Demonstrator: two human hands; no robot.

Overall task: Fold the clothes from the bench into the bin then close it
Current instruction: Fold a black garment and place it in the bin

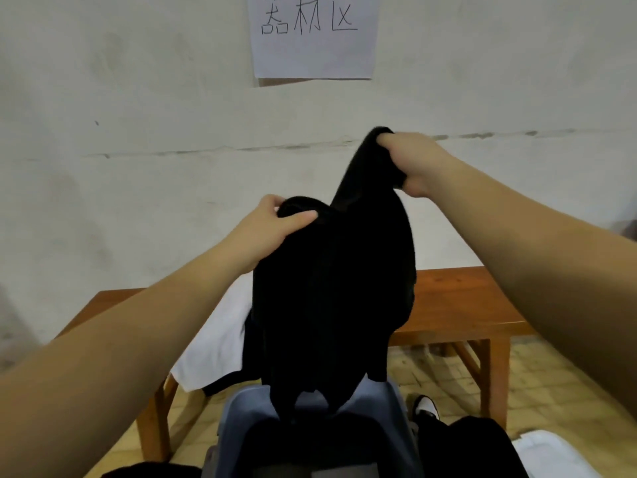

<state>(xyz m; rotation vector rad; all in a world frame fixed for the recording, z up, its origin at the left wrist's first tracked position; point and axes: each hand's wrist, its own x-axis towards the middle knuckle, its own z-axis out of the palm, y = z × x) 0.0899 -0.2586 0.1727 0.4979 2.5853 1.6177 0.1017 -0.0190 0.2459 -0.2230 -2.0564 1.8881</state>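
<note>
Both the left hand (272, 225) and right hand (410, 160) clench the black garment's (331, 298) top edge, its hem hanging into the bin (241, 412) before the bench (458, 301).

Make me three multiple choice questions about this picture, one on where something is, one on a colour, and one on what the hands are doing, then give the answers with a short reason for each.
1. Where does the white cloth lie?
A. On the wooden bench
B. Inside the bin
C. Pinned to the wall

2. What colour is the garment being held up?
A. Red
B. Black
C. Yellow

3. How is the garment held?
A. By the left hand only
B. By neither hand, it lies flat on the bench
C. By both hands, above the bin

Answers:
1. A, the white cloth is spread on the bench and hangs over its front edge.
2. B, the hanging fabric is plainly black.
3. C, the left hand and the right hand each have their fingers curled round the top of the garment, and its lower end dangles over the blue-grey bin.
</note>
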